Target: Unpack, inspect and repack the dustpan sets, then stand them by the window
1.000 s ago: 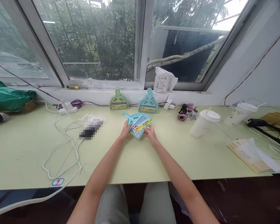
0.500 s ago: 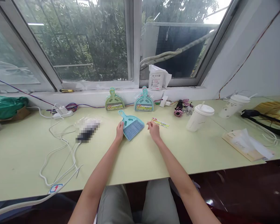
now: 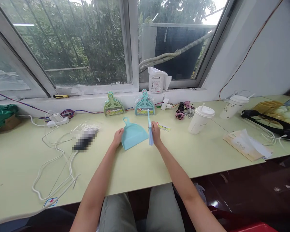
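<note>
A light-blue dustpan (image 3: 134, 137) is tilted above or on the table in front of me. My left hand (image 3: 118, 137) grips its left edge. In my right hand (image 3: 155, 131) is a small blue hand brush (image 3: 150, 133), held upright and edge-on, just right of the dustpan. Its bristles point down toward the table. Behind my right hand lies a yellow-green label strip (image 3: 164, 127), partly covered by the fingers. Against the wall stand a green packaged brush-and-dustpan set (image 3: 113, 104) and a teal one (image 3: 144, 103).
At right stand a white lidded cup (image 3: 201, 120) and another cup (image 3: 234, 107), near a tissue packet (image 3: 244, 145). A folded umbrella (image 3: 180, 111) leans near the wall. White cables (image 3: 69, 170) and a power strip (image 3: 58, 121) spread over the left side.
The brush has come out of the dustpan and is now in my right hand, which was empty before. The dustpan's bare inner face now shows. The view has shifted slightly.
</note>
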The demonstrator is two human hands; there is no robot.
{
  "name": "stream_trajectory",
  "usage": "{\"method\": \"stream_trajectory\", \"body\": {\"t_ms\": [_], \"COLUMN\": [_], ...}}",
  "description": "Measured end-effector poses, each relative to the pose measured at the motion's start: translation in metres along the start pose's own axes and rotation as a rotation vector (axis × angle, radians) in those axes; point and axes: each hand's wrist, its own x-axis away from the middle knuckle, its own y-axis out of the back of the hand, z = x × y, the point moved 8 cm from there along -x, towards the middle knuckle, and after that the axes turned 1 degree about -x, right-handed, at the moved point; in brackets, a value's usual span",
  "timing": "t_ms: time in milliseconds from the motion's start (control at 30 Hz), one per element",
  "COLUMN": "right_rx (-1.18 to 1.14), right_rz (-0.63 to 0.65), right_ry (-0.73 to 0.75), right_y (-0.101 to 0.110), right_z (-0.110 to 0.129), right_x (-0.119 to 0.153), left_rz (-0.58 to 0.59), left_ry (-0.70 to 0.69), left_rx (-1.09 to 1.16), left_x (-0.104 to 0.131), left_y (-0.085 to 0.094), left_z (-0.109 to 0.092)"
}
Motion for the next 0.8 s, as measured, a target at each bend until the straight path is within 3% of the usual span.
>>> {"method": "stream_trajectory", "body": {"t_ms": [67, 167, 267, 333, 533, 633, 700, 800], "right_rx": [0.179, 0.479, 0.649, 0.67, 0.572, 0.457, 0.353, 0.274], "right_rz": [0.053, 0.204, 0.277, 0.285, 0.345, 0.273, 0.23, 0.29], "right_ry": [-0.002, -0.016, -0.058, -0.088, -0.185, -0.202, -0.169, -0.063], "right_y": [0.007, -0.001, -0.012, -0.015, -0.014, -0.014, -0.018, -0.034], "right_z": [-0.009, -0.026, -0.039, -0.042, -0.049, -0.044, -0.034, -0.014], "right_x": [-0.005, -0.005, -0.001, 0.0, 0.002, 0.002, 0.003, 0.01], "left_rz": [-0.021, -0.044, -0.134, -0.171, -0.111, -0.109, -0.076, 0.076], "left_ry": [0.019, 0.015, -0.008, 0.017, 0.092, 0.076, 0.049, -0.061], "left_rx": [-0.103, -0.384, -0.67, -0.732, -0.669, -0.588, -0.495, -0.335], "left_x": [-0.006, -0.007, 0.0, 0.003, 0.005, 0.006, 0.009, 0.019], "left_y": [0.028, 0.06, 0.078, 0.081, 0.075, 0.068, 0.05, 0.002], "left_z": [0.011, 0.016, 0.006, 0.001, 0.004, 0.002, -0.005, -0.024]}}
